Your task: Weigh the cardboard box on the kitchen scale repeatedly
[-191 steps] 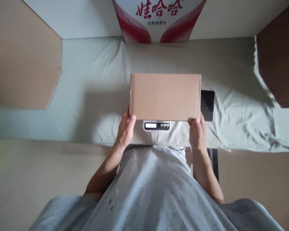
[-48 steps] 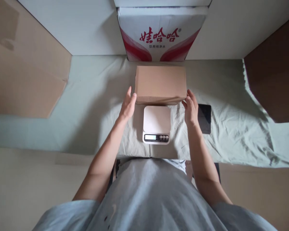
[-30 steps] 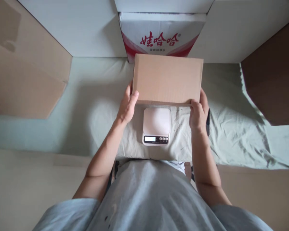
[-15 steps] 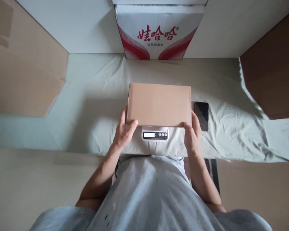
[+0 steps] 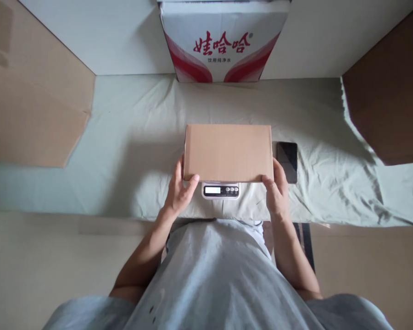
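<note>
Behind, carton [image 5: 223,41] reads 娃哈哈. Left hand [image 5: 180,190] and right hand [image 5: 277,192] grip box [image 5: 227,153], now lowered over scale [image 5: 220,190], hiding its platform since a second ago.

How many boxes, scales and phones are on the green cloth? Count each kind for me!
Boxes: 2, the plain brown box between the left hand and right hand, and the red-and-white box at the back.
Scales: 1, the white scale under the brown box.
Phones: 1, the black phone.
Total: 4
</note>
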`<state>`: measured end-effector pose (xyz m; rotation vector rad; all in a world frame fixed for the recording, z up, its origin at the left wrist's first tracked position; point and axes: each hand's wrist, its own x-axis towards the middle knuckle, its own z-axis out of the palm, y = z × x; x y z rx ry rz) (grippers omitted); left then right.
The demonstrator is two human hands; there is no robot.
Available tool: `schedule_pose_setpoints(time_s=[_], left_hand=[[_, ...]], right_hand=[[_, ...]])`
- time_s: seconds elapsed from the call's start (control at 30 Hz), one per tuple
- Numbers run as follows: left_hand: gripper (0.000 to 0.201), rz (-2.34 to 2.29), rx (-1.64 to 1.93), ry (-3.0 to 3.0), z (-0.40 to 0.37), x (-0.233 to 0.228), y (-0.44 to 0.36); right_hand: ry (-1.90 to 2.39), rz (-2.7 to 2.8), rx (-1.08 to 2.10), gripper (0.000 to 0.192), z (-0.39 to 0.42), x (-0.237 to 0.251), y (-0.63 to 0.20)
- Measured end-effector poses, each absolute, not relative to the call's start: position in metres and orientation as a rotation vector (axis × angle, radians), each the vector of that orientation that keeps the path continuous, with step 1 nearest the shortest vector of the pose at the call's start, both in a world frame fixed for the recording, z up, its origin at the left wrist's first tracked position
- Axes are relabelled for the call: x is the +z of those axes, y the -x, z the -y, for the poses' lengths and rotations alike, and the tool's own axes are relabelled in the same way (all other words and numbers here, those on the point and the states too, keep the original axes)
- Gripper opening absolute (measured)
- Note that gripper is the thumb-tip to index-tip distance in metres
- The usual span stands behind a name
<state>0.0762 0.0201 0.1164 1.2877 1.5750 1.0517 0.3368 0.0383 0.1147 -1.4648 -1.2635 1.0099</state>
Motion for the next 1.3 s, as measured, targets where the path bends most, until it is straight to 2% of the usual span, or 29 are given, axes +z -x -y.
schedule_pose_setpoints(time_s=[0.2, 0.47, 0.8, 1.3], left_hand=[[0.08, -1.6, 1.11, -1.287, -0.02, 0.11, -0.067], [0.071, -1.713, 1.177, -1.16, -0.017, 0.096, -0.038], [0.079, -1.631, 1.201, -1.147, -0.015, 0.089, -0.048], [0.075, -1.602, 1.172, -1.182, -0.011, 0.098, -0.054]], right_hand=[[1.445, 1.092, 1.011, 0.048, -0.043, 0.107, -0.348], [1.448, 1.036, 0.999, 0.049, -0.046, 0.096, -0.361], [1.444, 1.073, 1.03, 0.051, -0.036, 0.08, -0.35], [1.439, 1.102, 1.03, 0.05, -0.034, 0.079, -0.352]])
